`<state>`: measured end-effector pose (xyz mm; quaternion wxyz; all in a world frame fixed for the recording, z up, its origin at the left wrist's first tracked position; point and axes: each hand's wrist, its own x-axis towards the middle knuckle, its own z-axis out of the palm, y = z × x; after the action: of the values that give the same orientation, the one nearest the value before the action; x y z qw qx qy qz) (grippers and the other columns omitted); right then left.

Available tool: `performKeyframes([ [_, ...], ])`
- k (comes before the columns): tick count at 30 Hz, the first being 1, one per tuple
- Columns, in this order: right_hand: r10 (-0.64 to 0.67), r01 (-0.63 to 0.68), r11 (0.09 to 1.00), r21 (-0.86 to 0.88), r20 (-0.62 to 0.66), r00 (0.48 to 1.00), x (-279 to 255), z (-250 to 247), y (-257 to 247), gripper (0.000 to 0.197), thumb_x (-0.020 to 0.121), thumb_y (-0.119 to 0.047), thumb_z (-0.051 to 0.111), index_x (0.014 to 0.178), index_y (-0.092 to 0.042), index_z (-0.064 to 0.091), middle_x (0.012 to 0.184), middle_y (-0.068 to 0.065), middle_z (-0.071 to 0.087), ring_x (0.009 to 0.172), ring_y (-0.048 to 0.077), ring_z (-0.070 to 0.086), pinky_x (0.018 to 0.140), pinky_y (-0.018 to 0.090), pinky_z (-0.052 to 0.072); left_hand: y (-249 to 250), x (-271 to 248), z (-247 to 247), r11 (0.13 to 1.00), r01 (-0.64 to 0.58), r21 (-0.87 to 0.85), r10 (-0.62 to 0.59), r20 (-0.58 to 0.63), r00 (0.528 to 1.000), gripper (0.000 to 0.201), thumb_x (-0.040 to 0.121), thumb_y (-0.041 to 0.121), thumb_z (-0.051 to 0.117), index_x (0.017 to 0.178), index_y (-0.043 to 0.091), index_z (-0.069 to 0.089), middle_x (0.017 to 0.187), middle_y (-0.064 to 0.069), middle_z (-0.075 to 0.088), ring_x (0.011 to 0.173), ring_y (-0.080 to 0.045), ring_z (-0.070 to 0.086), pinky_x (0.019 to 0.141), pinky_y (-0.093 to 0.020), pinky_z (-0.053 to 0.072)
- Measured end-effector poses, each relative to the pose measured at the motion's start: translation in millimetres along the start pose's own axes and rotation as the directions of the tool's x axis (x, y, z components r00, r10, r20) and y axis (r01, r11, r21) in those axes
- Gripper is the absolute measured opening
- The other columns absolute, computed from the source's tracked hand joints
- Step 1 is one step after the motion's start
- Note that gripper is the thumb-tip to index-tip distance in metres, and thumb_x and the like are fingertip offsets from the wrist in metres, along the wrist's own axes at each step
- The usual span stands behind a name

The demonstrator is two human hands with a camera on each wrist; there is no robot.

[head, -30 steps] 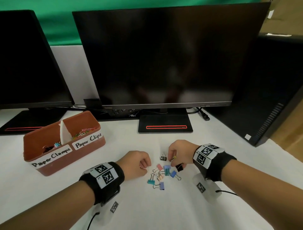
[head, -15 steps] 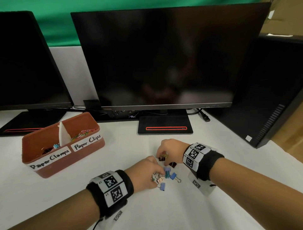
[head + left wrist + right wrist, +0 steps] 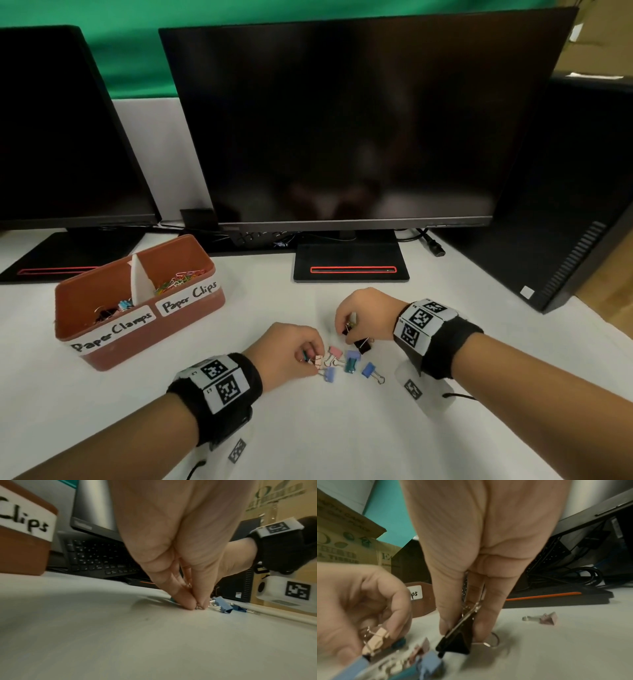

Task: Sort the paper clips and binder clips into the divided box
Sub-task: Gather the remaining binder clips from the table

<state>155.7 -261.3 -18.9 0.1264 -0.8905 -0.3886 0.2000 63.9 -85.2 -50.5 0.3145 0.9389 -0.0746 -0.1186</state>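
Left hand (image 3: 291, 349) now brought into pile, peach binder clip (image 3: 376, 639) pinched; right hand (image 3: 363, 317) closed round black binder clip (image 3: 458, 641). Coloured binder clips (image 3: 352, 363) left on counter (image 3: 342, 438). Divided box (image 3: 144, 335) well apart leftward; transfer to clamp compartment judged next.

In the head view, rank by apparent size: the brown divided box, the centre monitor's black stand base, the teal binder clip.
1. Brown divided box
2. Black monitor stand base, though its distance makes this unsure
3. Teal binder clip, clearly smallest
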Motion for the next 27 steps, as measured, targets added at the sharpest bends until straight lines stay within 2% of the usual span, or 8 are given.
performKeyframes([
  [4,-0.061,0.062,0.998,0.007,-0.08,0.995,-0.5,-23.1,-15.0,0.016,0.081,-0.018,0.071,0.097,-0.016,0.072,0.097,-0.005,0.066,0.064,-0.007,0.048,0.059,-0.001,0.035,-0.6,-16.4,-26.6,0.996,0.018,-0.082,-0.023,-0.057,0.998,0.02,0.074,0.016,0.076,0.082,0.032,0.066,0.077,0.013,0.064,0.06,0.001,0.054,0.062,-0.006,0.045],
  [8,-0.146,0.149,0.989,0.002,-0.198,0.969,23.4,-49.5,-59.8,0.017,0.08,-0.019,0.073,0.097,-0.02,0.072,0.087,-0.014,0.058,0.062,-0.011,0.048,0.056,-0.001,0.035,-8.7,-47.7,-89.5,0.981,0.109,-0.158,-0.134,-0.157,0.979,0.018,0.077,0.013,0.075,0.093,0.019,0.069,0.088,0.005,0.069,0.074,-0.01,0.066,0.065,-0.013,0.053],
  [11,-0.252,0.275,0.96,0.057,-0.264,0.931,56.9,-61.3,-115.5,0.015,0.08,-0.018,0.073,0.094,-0.021,0.072,0.081,-0.018,0.056,0.063,-0.016,0.051,0.055,-0.003,0.036,-32.1,-77.9,-142.8,0.963,0.224,-0.151,-0.259,-0.286,0.922,0.02,0.078,0.013,0.074,0.093,0.022,0.066,0.089,0.003,0.071,0.077,-0.012,0.07,0.069,-0.022,0.059],
  [15,-0.346,0.394,0.914,0.096,-0.322,0.881,109.6,-57.5,-196.3,0.016,0.08,-0.021,0.073,0.096,-0.02,0.071,0.088,-0.01,0.058,0.068,-0.002,0.047,0.065,0.014,0.041,-81.8,-110.4,-191.0,0.891,0.409,-0.198,-0.454,-0.421,0.785,0.021,0.077,0.015,0.074,0.093,0.023,0.063,0.086,0.002,0.071,0.074,-0.012,0.07,0.072,-0.028,0.059],
  [18,-0.338,0.39,0.909,0.151,-0.283,0.898,145.6,-45.8,-243.4,0.021,0.083,-0.02,0.07,0.104,-0.018,0.069,0.101,-0.003,0.063,0.09,0.012,0.059,0.087,0.031,0.052,-113.0,-123.2,-203.2,0.848,0.432,-0.308,-0.53,-0.462,0.711,0.026,0.079,0.005,0.071,0.101,0.015,0.063,0.091,-0.002,0.069,0.079,-0.01,0.067,0.062,-0.021,0.055],
  [21,-0.309,0.35,0.909,0.227,-0.197,0.93,167.3,-31.1,-264.8,0.029,0.088,-0.021,0.064,0.116,-0.016,0.063,0.117,0.006,0.063,0.105,0.02,0.06,0.09,0.03,0.049,-132.3,-131.1,-206.3,0.835,0.471,-0.285,-0.55,-0.479,0.684,0.035,0.085,0.005,0.064,0.116,0.019,0.06,0.105,0.001,0.066,0.085,-0.009,0.064,0.063,-0.016,0.051],
  [24,-0.314,0.365,0.892,0.268,-0.214,0.925,166.8,-23.2,-259.0,0.029,0.091,-0.027,0.06,0.119,-0.019,0.059,0.114,0.004,0.064,0.102,0.016,0.06,0.083,0.027,0.047,-132.8,-135.0,-208.3,0.838,0.527,-0.142,-0.512,-0.535,0.672,0.041,0.091,0.008,0.054,0.128,0.024,0.053,0.122,-0.001,0.063,0.103,-0.016,0.062,0.088,-0.033,0.054],
  [27,-0.273,0.357,0.892,0.278,-0.298,0.915,151.4,-27.7,-230.1,0.024,0.091,-0.03,0.058,0.113,-0.022,0.062,0.108,-0.001,0.067,0.097,0.011,0.061,0.086,0.026,0.049,-108.0,-129.1,-198.7,0.91,0.41,-0.055,-0.358,-0.605,0.712,0.041,0.093,0.009,0.051,0.131,0.024,0.049,0.127,0.004,0.055,0.106,-0.01,0.055,0.085,-0.026,0.052],
])
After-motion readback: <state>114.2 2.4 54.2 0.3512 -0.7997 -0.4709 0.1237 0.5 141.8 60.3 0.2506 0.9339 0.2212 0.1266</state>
